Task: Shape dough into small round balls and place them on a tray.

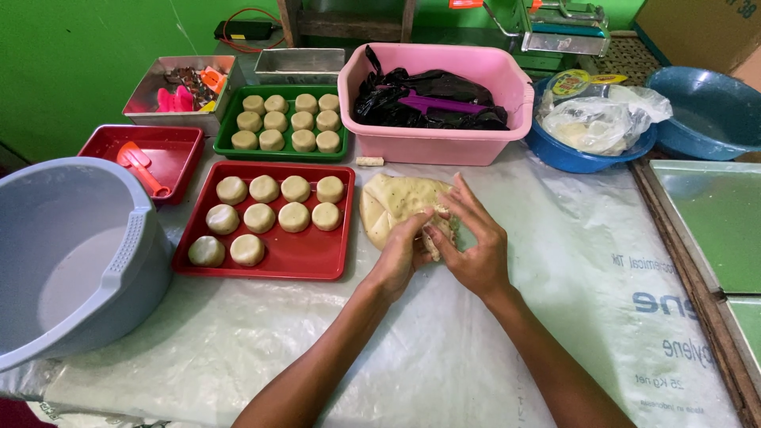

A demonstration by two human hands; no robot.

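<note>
A pale, speckled lump of dough (396, 202) lies on the plastic-covered table (491, 349), right of a red tray (317, 261). My left hand (400, 254) and my right hand (472, 238) meet at the dough's near right edge, and their fingers pinch a piece of it between them. The red tray holds several round, flattened dough pieces (259, 217) in rows. Behind it, a green tray (228, 131) carries several more rounds.
A large grey plastic bowl (71, 254) stands at the left. A small red tray with an orange scraper (141, 165) sits behind it. A pink tub (444, 139) with black plastic, a blue bowl with a bag (590, 127) and another blue bowl (709, 111) line the back. Metal sheets (713, 214) lie at the right.
</note>
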